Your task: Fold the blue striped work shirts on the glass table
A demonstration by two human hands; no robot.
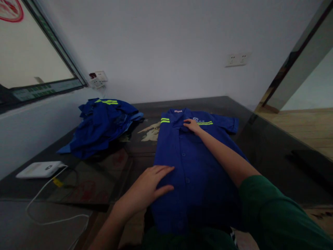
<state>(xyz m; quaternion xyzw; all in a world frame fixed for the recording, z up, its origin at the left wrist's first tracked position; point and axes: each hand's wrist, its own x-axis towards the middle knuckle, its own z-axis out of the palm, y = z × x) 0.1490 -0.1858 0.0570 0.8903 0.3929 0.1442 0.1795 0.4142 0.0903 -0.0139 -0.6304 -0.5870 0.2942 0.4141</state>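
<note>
White device (37, 170), double wall socket (237, 59)

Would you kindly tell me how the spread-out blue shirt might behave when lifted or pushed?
The shirt would probably sag when lifted, as similar blue cloth nearby lies crumpled. It may slide when pushed, since the table looks glossy.

White collar label (178, 111) on blue button-front fabric shirt (197, 166): print too small to read. Shirt hem, near edge of glossy black table (262, 149): lost in shadow. Far left corner: hidden by crumpled blue garment pile (101, 128). Thin white cable (62, 219): cut off by lower picture edge.
</note>
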